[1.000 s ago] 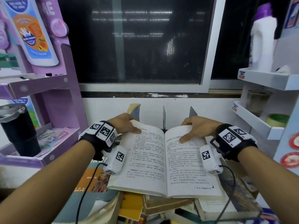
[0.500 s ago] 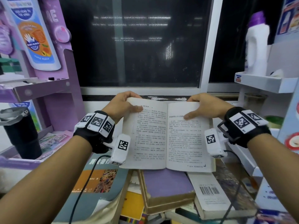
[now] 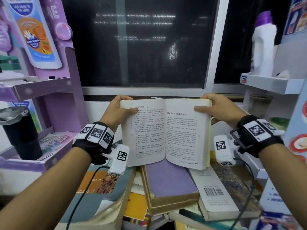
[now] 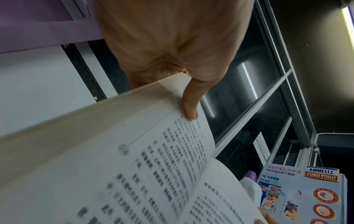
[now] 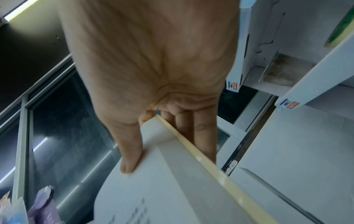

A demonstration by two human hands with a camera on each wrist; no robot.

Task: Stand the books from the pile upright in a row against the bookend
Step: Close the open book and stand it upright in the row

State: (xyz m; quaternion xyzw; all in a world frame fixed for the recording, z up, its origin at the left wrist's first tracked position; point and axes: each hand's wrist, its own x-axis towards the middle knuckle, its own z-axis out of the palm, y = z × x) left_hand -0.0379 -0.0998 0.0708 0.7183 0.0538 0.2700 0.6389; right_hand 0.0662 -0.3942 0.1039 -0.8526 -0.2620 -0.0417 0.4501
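Note:
An open book (image 3: 165,131) with printed white pages is held up in the air above the pile, its pages facing me. My left hand (image 3: 122,107) grips its top left corner, thumb on the page (image 4: 189,106) and fingers behind. My right hand (image 3: 210,107) grips the top right corner the same way, thumb on the page (image 5: 132,151). Below lies the pile: a purple-covered book (image 3: 169,181), a white book with a barcode (image 3: 214,195) and a grey and orange book (image 3: 98,183). The bookend is hidden behind the open book.
A purple display shelf (image 3: 49,90) with a black tumbler (image 3: 20,135) stands at the left. White shelves (image 3: 272,83) with a white bottle (image 3: 264,47) stand at the right. A dark window (image 3: 142,44) and white wall lie behind.
Both hands have lifted the open book off the pile and tilted it upright toward me. The purple-covered book beneath has come into view.

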